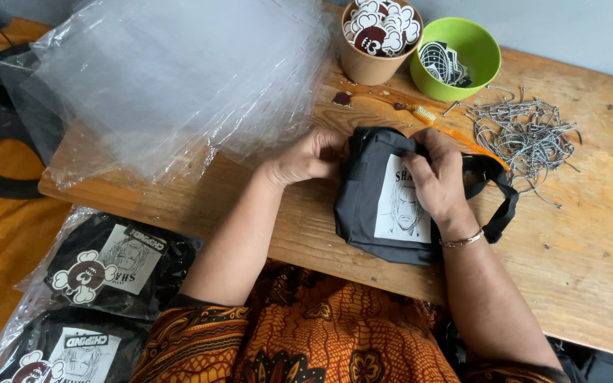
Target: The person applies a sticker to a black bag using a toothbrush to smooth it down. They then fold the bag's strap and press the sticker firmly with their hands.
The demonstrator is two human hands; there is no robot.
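My left hand (311,155) pinches the top edge of the black bag (381,202), fingers closed on it. My right hand (438,174) grips its other top corner, fingers curled shut. The bag lies on the tabletop (590,248), near the bead chains (523,131) and plastic sleeves (172,78).

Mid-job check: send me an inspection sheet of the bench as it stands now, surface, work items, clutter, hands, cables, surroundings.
Surface: worn wooden table, stained, a dark spot near the cups.
Job's things: dark grey pouch with white printed panel, lying flat, black strap to its right.
Clutter: stack of clear plastic bags; paper cup of stickers; green bowl with more stickers; pile of ball chains; orange toothbrush.
Hands: left hand pinches the pouch's top left edge; right hand presses its top right.
Cables: nothing seen.
Surroundings: bagged finished pouches stacked lower left; orange floor.
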